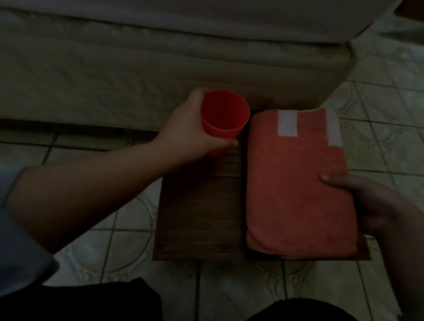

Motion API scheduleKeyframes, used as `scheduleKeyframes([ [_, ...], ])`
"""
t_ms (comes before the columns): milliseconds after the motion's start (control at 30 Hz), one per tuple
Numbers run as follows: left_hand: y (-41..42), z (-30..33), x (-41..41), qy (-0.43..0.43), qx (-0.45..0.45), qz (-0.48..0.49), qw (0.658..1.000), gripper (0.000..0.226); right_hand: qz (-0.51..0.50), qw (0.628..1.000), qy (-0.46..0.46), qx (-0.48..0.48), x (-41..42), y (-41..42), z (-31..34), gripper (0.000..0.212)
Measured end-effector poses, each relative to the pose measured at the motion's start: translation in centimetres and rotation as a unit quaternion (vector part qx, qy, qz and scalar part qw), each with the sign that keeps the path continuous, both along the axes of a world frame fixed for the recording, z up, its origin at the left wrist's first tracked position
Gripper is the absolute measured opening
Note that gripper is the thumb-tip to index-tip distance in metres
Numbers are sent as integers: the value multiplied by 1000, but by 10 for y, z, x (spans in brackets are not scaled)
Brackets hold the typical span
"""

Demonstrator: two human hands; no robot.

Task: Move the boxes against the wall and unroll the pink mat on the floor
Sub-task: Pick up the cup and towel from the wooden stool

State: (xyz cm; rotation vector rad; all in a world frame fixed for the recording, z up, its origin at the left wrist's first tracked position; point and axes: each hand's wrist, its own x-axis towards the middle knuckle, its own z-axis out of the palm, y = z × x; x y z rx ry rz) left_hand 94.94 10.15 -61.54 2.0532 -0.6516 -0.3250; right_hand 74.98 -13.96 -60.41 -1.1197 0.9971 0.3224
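Observation:
A folded pink-orange mat (295, 184) with white patches at its far end lies on the right half of a small dark wooden board (198, 213) on the tiled floor. My right hand (373, 208) grips the mat's right edge, thumb on top. My left hand (195, 127) is wrapped around an upright red plastic cup (224, 114) at the board's far left corner. No boxes are in view.
A bed with a pale quilted mattress (137, 65) stands just beyond the board and fills the upper frame. Patterned floor tiles (392, 120) surround the board. My dark-clothed knees (100, 304) are at the bottom edge. The scene is dim.

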Motion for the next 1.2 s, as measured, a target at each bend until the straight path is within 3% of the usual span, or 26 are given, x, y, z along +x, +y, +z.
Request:
scheduleKeyframes([
  [133,16,7,6,-5,-7,12,1000,96,-15,999,-35,8,4,11,5,21],
  [400,123,25,32,-2,-4,97,995,81,-12,993,-114,19,43,73,27,25],
  [500,164,23,33,13,13,152,988,85,22,991,-129,36,60,106,39,26],
  [833,259,-5,17,-3,81,276,958,92,121,988,-94,26,106,215,46,73],
  [1033,280,-42,19,12,112,297,948,86,77,994,-76,7,130,283,1,42],
  [1200,290,-79,29,30,118,343,931,83,7,999,-48,-12,141,340,-63,43],
])
